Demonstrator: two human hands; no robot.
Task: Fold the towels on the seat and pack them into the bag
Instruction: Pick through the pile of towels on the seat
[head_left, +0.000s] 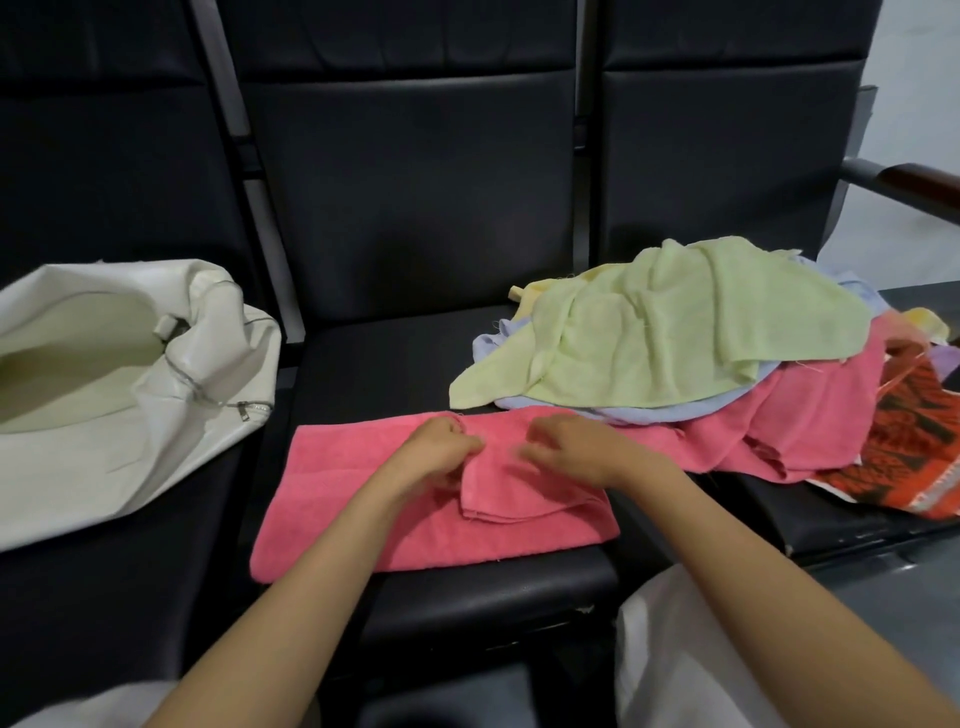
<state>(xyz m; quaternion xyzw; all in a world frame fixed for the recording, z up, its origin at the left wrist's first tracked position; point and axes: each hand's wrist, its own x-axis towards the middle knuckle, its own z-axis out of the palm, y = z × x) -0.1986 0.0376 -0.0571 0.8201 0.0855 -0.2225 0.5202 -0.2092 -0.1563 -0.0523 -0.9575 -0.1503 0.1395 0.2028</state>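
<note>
A pink towel (337, 499) lies as a long strip across the middle black seat (467, 577), its right end folded over toward the centre. My left hand (441, 449) pinches the folded flap's edge near the towel's middle. My right hand (571, 447), blurred, sits on the flap just to the right with curled fingers; its grip is unclear. A white bag (130, 374) lies open on the left seat. A heap of unfolded towels fills the right seat: a light green towel (675, 332) on top, a light blue one (649, 410), another pink one (810, 431), an orange-and-black one (914, 441).
Three black padded seats stand in a row with upright backrests. A dark wooden armrest (919, 182) juts out at the far right. The bag's zipper pull (241, 410) hangs near the gap between the left and middle seats. White clothing shows at the bottom.
</note>
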